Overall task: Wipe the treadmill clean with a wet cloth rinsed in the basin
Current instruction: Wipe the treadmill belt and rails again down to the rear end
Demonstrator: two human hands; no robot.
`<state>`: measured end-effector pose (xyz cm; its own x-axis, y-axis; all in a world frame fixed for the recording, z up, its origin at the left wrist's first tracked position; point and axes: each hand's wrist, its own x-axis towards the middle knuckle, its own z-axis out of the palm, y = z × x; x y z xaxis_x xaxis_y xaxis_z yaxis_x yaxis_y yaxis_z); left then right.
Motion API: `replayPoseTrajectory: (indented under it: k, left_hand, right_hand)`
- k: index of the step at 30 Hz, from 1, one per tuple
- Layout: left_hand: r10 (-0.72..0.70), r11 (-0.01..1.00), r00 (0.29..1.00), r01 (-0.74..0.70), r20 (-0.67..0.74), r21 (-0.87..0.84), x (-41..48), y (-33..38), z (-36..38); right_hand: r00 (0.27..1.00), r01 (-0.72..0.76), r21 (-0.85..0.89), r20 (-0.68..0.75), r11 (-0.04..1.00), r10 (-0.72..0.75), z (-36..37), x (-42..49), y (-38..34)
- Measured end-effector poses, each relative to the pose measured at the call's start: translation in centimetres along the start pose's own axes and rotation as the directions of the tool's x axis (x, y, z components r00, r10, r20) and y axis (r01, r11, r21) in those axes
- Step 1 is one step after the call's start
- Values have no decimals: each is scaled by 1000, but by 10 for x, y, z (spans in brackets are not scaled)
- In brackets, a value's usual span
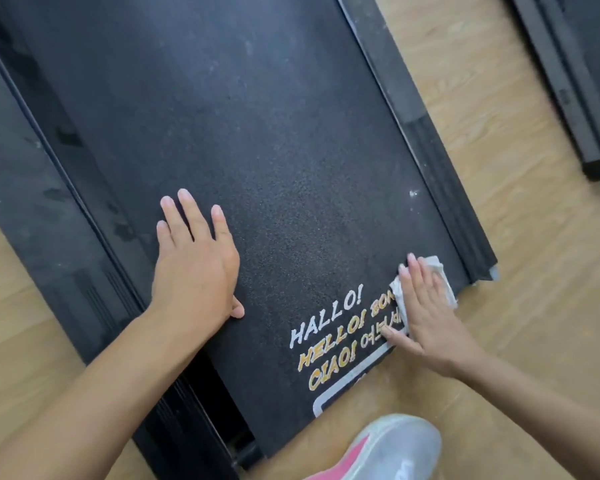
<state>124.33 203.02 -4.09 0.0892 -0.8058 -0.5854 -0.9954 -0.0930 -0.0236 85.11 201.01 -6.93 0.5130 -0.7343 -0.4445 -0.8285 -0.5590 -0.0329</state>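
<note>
Under the right grip [426, 317], at the near right corner of the treadmill belt [257, 133], a crumpled whitish cloth [435, 265] is pressed by straight fingers [417, 278]; left grip [194, 271] is laid spread, mid-belt.

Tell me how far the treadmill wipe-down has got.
Done: little can be confirmed; the belt around the hands looks evenly dark. In hand: the right hand presses the cloth flat on the belt's near right corner, by the printed greetings, while the left hand rests flat on the belt. Left: pale smudges on the far belt and marks on the left side rail.
</note>
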Motion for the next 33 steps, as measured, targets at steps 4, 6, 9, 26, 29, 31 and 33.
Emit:
replayPoseTrajectory:
  k: [4, 6, 9, 26, 29, 31, 33]
  left_hand:
    - [-17, 1000, 1000, 17, 12, 19, 6, 2, 6]
    - [-23, 999, 999, 22, 27, 34, 10, 1, 10]
    - [-6, 999, 1000, 5, 23, 44, 11, -2, 12]
    - [-2, 1000, 999, 1, 50, 27, 12, 0, 8]
    - [6, 999, 999, -8, 54, 34, 12, -3, 11]
    - [23, 998, 1000, -24, 17, 55, 11, -7, 13]
    - [31, 998, 999, -31, 7, 53, 9, -7, 12]
  right_hand:
    - [981, 17, 18, -191, 1000, -13, -66, 182, -5]
    - [971, -41, 26, -235, 999, 46, -112, 264, -10]
    - [970, -63, 19, -236, 998, 66, -128, 294, -6]
    - [966, -60, 39, -248, 997, 68, -103, 253, 6]
    - [957, -57, 37, -283, 998, 65, -122, 294, -4]
    - [955, -55, 52, -289, 997, 68, -99, 255, 9]
    - [952, -106, 87, -278, 991, 127, -60, 175, 24]
